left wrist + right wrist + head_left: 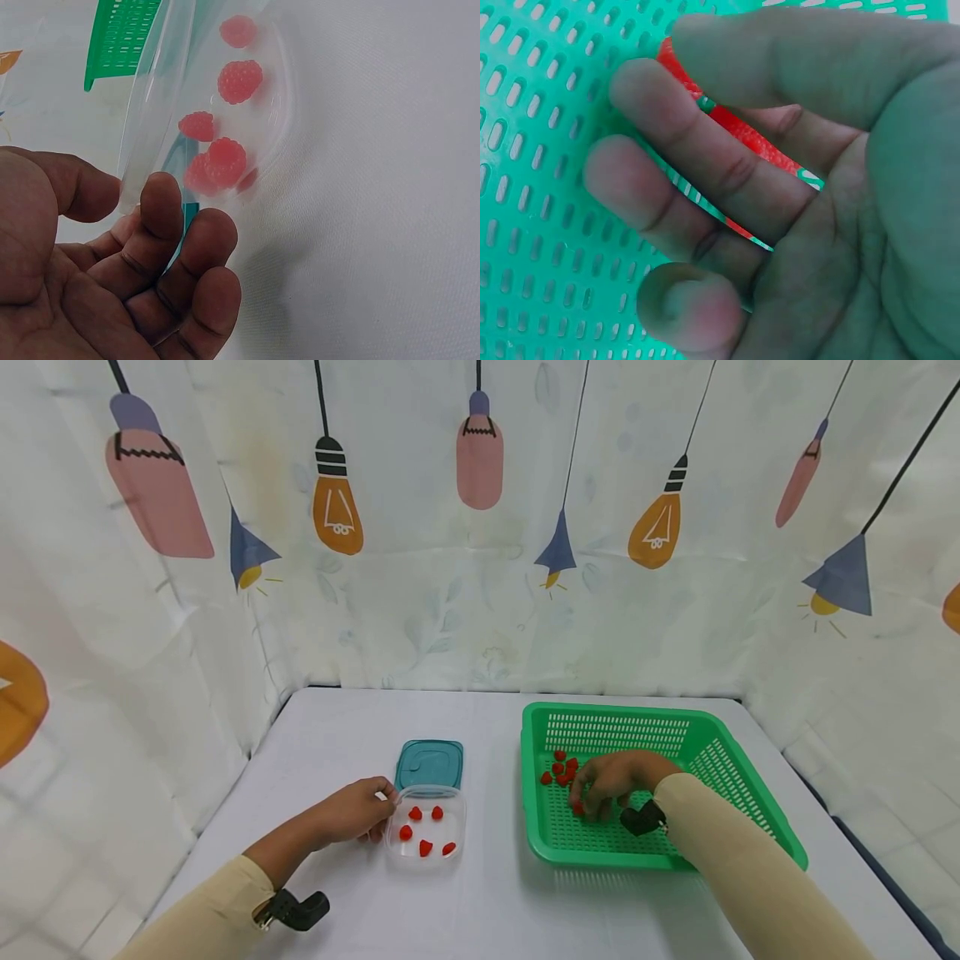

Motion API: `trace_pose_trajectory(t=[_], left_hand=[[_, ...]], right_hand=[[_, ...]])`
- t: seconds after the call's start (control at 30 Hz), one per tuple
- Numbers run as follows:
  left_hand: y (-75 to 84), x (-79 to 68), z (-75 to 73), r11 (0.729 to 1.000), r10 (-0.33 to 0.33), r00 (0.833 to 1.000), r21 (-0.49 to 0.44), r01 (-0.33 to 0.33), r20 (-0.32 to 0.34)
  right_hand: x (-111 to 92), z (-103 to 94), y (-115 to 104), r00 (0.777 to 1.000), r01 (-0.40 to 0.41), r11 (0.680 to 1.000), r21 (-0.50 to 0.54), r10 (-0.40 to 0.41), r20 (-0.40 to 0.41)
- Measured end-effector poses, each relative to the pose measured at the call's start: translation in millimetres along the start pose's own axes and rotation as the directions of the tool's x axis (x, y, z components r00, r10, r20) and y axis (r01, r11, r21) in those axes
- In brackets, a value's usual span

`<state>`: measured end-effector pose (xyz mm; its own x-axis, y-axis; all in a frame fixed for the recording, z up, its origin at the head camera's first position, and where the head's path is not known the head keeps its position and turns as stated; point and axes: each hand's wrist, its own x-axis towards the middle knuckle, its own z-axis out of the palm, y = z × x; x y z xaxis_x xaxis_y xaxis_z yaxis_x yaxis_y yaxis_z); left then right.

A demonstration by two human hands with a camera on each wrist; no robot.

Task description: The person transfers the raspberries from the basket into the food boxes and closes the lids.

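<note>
My left hand pinches the left rim of a clear plastic container between thumb and finger. Several red raspberries lie spread out in it. In the left wrist view the container wall meets the thumb and fingertip, and the other fingers curl loosely below. Inside a green basket, my right hand reaches down with bent fingers. One raspberry shows at its fingertips, beside a small heap of raspberries. The right wrist view shows red behind the fingers; whether they grip a raspberry is hidden.
A teal lid lies flat just behind the container. The basket's raised slotted walls surround the right hand. Both things stand on a white-covered table, with a patterned curtain behind it.
</note>
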<state>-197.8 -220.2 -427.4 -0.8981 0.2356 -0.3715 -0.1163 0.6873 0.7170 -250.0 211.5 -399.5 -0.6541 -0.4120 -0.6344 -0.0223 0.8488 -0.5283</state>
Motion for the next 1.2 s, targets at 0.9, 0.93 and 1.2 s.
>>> trace_pose_trajectory(t=[0.9,0.93,1.2], left_hand=[[2.4,-0.6,0.8,1.000,-0.006,1.000,0.013,0.006,-0.007],[2.2,-0.7,0.8,1.000,-0.007,1.000,0.011,0.007,-0.007],[2.6,-0.6,1.2,1.000,-0.009,1.000,0.020,0.010,-0.013]], right_hand=[[-7,-29.2,-23,0.983,0.149,0.989,0.004,-0.148,-0.111],[-7,-30.0,-25,0.981,0.155,0.988,0.004,-0.154,-0.115],[-13,-36.1,-39,0.973,0.171,0.983,0.067,-0.158,-0.171]])
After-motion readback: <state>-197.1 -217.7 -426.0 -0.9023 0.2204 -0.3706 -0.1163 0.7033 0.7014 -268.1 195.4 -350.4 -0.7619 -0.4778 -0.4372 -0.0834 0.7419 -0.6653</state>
